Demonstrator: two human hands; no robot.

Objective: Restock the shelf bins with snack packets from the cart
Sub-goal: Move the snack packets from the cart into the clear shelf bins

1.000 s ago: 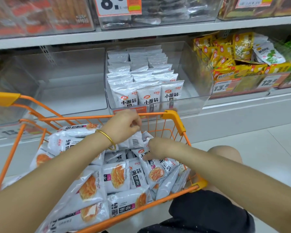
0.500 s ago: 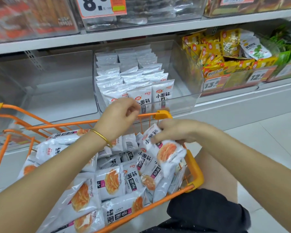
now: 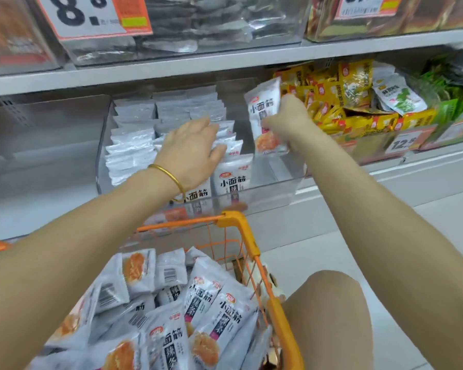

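Ahead, the shelf (image 3: 225, 62) holds a clear bin (image 3: 273, 182) above the orange cart (image 3: 235, 222) heaped with snack packets (image 3: 219, 316). The left hand (image 3: 190, 153) rests open-fingered on the bin's packet rows (image 3: 134, 145); the right hand (image 3: 286, 121) grips one packet (image 3: 262, 108) upright over the bin's right side.

Bright, even shop light, soft shadows; glare on the clear bin (image 3: 275, 182); edges bend, slight motion blur.
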